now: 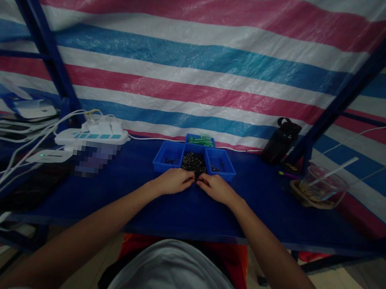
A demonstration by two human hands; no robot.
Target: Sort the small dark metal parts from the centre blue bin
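My left hand [175, 181] and my right hand [218, 188] are close together at the front of a heap of small dark pieces with shiny specks [194, 161]. The fingers of each hand are bent and pinched together; whatever is between them is too small to make out. To the left of the heap is a blue bin [161, 167] with a few dark small parts inside. Another blue bin [227, 174], on the right, also holds a few small parts. Behind the heap, green packets [202, 140] lie in a third blue bin [188, 137].
On the blue table [119, 191], a white power strip [90, 138] with cables and several phones [20, 127] are at left. At right stand a black bottle [281, 142] and a clear plastic cup [325, 183] with a straw. Striped sheeting [204, 56] hangs behind.
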